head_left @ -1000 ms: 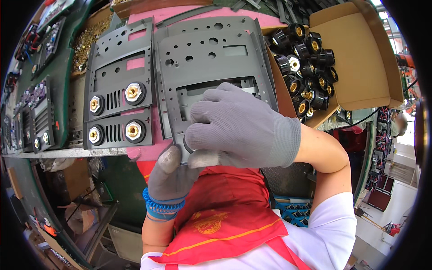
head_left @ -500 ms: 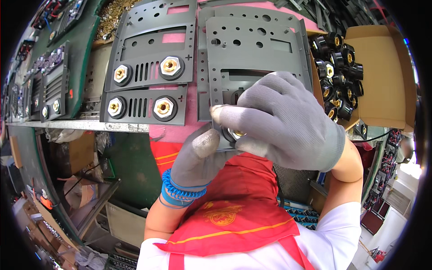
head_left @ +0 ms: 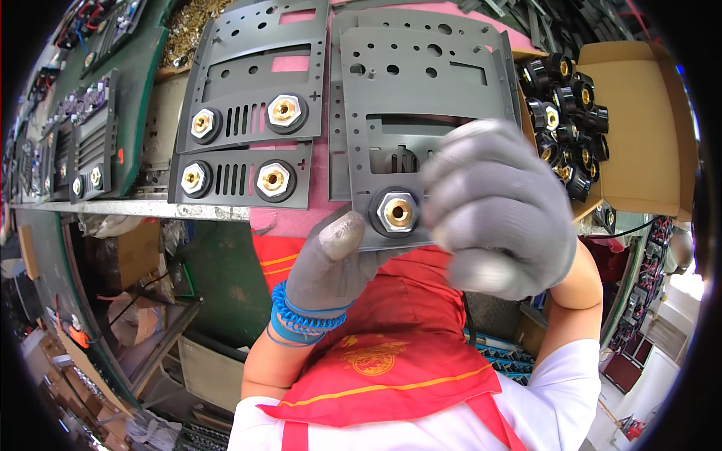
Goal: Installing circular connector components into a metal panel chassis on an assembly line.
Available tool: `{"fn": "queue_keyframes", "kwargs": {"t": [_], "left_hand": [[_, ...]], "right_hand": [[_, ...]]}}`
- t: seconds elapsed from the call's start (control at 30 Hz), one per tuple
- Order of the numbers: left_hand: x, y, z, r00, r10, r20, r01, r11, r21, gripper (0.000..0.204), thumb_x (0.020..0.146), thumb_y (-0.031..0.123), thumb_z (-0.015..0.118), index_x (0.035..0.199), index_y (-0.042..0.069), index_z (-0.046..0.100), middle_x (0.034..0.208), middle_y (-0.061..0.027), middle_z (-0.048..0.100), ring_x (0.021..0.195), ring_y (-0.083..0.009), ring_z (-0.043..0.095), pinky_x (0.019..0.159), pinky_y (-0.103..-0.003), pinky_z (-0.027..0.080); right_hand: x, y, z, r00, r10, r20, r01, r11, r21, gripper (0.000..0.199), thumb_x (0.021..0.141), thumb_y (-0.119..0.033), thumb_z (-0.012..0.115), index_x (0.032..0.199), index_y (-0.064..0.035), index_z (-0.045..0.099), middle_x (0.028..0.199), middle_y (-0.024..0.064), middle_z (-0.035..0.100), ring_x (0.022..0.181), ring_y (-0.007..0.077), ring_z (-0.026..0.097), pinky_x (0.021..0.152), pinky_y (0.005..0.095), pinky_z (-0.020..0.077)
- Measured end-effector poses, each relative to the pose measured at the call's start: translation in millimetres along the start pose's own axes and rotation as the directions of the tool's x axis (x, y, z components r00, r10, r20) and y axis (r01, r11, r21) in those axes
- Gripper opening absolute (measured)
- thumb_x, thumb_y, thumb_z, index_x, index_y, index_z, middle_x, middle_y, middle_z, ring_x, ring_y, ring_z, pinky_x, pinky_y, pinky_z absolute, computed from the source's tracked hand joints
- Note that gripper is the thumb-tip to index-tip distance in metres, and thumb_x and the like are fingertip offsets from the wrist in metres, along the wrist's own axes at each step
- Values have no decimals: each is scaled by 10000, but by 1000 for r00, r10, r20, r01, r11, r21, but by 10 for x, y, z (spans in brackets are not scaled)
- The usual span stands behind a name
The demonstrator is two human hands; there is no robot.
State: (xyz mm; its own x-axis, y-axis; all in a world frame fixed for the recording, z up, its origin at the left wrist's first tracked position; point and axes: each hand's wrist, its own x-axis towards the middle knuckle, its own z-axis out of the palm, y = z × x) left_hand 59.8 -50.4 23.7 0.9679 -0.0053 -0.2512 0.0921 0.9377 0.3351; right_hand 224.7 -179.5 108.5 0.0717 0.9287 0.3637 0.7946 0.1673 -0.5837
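Observation:
A grey metal panel (head_left: 421,94) with round holes and cut-outs lies in front of me, over another panel like it. Near its lower left corner sits a connector (head_left: 398,212) with a brass centre, a silver hex nut and a black ring. My left hand (head_left: 327,259), gloved in grey, grips that corner, thumb on top and the other fingers hidden beneath. Over the panel's lower right part hovers my right hand (head_left: 500,210), also gloved. Its fingers look curled but are smeared by motion, and whether it holds anything is not visible.
To the left lie two overlapping panels (head_left: 259,75), each with two connectors, on pink sheeting (head_left: 342,161). A cardboard box (head_left: 635,128) at the right holds several black connectors (head_left: 579,98). Circuit boards (head_left: 83,113) stand on the green bench at far left.
My right hand has moved off the connector, to the right, uncovering its nut and brass centre. The left hand keeps its hold on the panel's corner.

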Motion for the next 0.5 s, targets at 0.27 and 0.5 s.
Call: {"fn": "queue_keyframes", "kwargs": {"t": [0.27, 0.5], "left_hand": [[-55, 83, 136, 989, 55, -136, -41, 994, 103, 630, 968, 440, 495, 1386, -26, 426, 1379, -172, 507, 1264, -309, 513, 1063, -504, 411], [-388, 177, 289, 995, -10, -96, 26, 986, 166, 483, 1018, 300, 426, 1384, -15, 419, 1346, -235, 523, 1228, -426, 530, 1050, -614, 408]], "right_hand": [[-27, -207, -383, 984, 123, -128, -151, 958, -242, 264, 872, -216, 650, 1037, -15, 697, 699, 40, 615, 585, 179, 534, 603, 304, 433], [-898, 265, -1153, 774, 390, -498, -632, 494, -596, 469, 817, -96, 659, 1277, -160, 591, 1170, 93, 644, 1089, 302, 598, 979, 392, 452]]}}
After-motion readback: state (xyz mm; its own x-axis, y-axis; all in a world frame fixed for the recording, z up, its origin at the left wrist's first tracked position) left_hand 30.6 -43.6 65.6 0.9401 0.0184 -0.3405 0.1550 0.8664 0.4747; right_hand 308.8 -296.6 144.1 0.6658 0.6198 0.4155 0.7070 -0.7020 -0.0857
